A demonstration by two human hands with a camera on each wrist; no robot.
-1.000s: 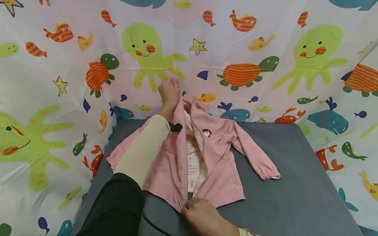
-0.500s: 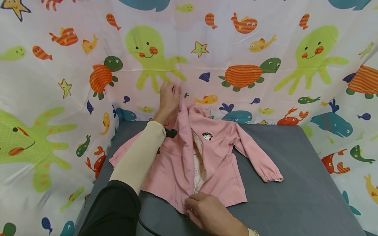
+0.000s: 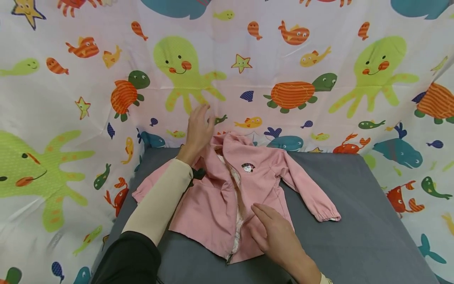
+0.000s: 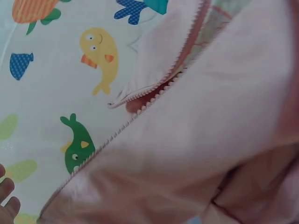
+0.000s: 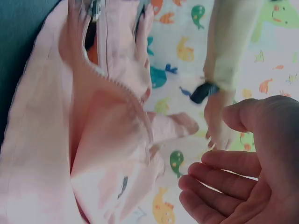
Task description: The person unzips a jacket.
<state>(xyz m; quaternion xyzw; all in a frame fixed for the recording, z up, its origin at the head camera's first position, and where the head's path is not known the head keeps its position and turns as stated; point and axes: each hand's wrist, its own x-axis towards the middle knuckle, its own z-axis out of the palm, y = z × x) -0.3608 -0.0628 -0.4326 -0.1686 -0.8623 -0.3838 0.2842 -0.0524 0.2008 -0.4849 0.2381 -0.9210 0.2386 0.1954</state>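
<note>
A child's pink zip-front jacket (image 3: 264,177) lies spread on the grey surface, its front partly open over a light printed lining. At the hem the zipper's bottom end (image 3: 229,258) shows, with the teeth running up both front edges. My left hand (image 3: 199,128) is raised over the collar's left side, fingers loose and holding nothing. Over the jacket's lower right front hovers my right hand (image 3: 278,234), its fingers extended. The right wrist view shows this right hand (image 5: 238,182) with an unfilled palm. In the left wrist view only left fingertips (image 4: 6,193) appear, beside the toothed zipper edge (image 4: 126,123).
The grey padded surface (image 3: 358,221) extends around the jacket. A white curtain (image 3: 227,27) printed with sea animals stands behind and at both sides. One pink sleeve (image 3: 308,189) stretches out to the right. A black strap (image 3: 198,173) is on my left wrist.
My left hand has let go of the jacket's raised front edge, which has dropped. My right hand has released the hem and moved up and right.
</note>
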